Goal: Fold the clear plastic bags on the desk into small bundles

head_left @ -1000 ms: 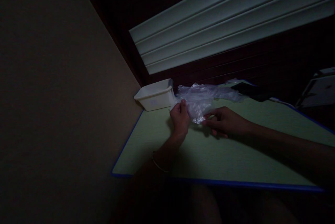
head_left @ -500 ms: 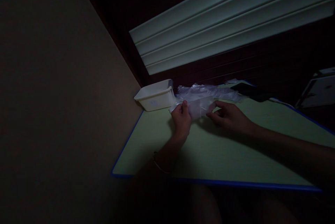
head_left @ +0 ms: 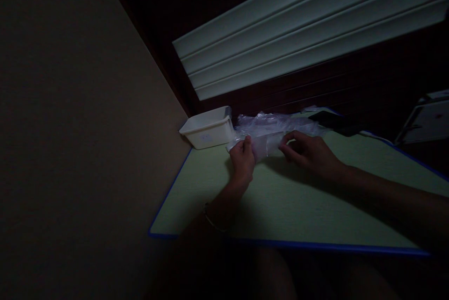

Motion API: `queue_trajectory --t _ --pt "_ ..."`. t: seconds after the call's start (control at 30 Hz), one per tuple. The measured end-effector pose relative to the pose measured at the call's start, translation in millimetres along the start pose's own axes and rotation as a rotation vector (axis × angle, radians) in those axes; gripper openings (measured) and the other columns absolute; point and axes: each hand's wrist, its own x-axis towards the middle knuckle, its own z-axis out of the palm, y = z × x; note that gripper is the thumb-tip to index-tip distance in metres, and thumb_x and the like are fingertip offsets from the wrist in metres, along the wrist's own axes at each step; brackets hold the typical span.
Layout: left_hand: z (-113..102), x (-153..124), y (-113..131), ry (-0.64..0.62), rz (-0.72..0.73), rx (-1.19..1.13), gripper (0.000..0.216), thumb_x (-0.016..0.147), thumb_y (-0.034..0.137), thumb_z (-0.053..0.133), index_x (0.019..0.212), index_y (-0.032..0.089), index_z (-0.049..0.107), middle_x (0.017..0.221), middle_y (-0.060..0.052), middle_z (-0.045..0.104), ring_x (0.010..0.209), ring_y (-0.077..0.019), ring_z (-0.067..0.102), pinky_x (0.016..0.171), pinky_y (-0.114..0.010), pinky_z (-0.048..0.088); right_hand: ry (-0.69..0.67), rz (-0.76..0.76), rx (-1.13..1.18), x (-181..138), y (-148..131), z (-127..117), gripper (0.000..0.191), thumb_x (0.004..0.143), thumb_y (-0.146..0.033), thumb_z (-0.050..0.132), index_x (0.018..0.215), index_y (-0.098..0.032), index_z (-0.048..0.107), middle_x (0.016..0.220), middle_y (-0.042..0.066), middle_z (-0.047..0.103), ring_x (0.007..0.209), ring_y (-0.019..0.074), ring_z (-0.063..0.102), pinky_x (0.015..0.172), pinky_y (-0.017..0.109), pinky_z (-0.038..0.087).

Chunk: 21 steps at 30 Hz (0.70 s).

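Tabletop, pale green, was bordered by blue edging. Borne on it: white bin, open; crumpled clear plastic, spread right of bin; dark flat item, placed farther right of bin.

Free passage over tabletop between forearms, but plastic heap and white bin as obstacles beyond fingers.

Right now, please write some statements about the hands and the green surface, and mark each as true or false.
1. The left hand holds a clear plastic piece. True.
2. The right hand is inside the white bin. False: it is by the clear plastic piece.
3. The white bin stands to the left of both hands. True.
4. The green surface has a red border. False: the border is blue.
5. The left arm wears a thin band. True.
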Motion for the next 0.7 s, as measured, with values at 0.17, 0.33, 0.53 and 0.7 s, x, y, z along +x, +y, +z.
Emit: queue_trajectory --t 0.17,0.33,0.53,0.7 --pt "0 0 0 -0.022 -0.054 -0.032 0.049 0.082 0.060 0.056 0.059 0.017 0.047 0.051 0.006 0.034 0.046 -0.0067 0.028 0.045 -0.021 0.022 0.051 -0.106 -0.190 2 6 -7 0.017 0.087 -0.037 0.052 0.091 -0.021 0.059 0.071 0.004 0.070 0.058 0.0172 0.063 0.056 0.027 0.043" --pt "1 -1 2 -0.029 -0.154 -0.089 0.050 0.078 0.062 0.059 0.059 0.018 0.046 0.048 0.007 0.034 0.041 -0.0064 0.031 0.040 -0.020 0.022 0.077 -0.076 -0.324 3 13 -14 0.017 0.085 -0.036 0.054 0.095 -0.024 0.062 0.075 0.005 0.071 0.062 0.0205 0.064 0.059 0.030 0.043" --pt "0 0 1 -0.047 -0.236 -0.147 0.047 0.075 0.060 0.063 0.061 0.018 0.047 0.047 0.008 0.035 0.039 -0.0061 0.031 0.038 -0.019 0.024 0.053 -0.109 -0.259 5 22 -17 0.017 0.086 -0.033 0.053 0.096 -0.023 0.062 0.086 0.006 0.071 0.063 0.0189 0.063 0.061 0.031 0.047" --pt "-2 2 4 -0.044 -0.245 -0.189 0.048 0.073 0.059 0.065 0.061 0.018 0.044 0.048 0.008 0.033 0.040 -0.0058 0.031 0.039 -0.018 0.026 0.116 -0.065 -0.115 8 27 -16 0.018 0.086 -0.030 0.054 0.100 -0.021 0.061 0.091 0.007 0.069 0.072 0.0201 0.065 0.064 0.032 0.051"
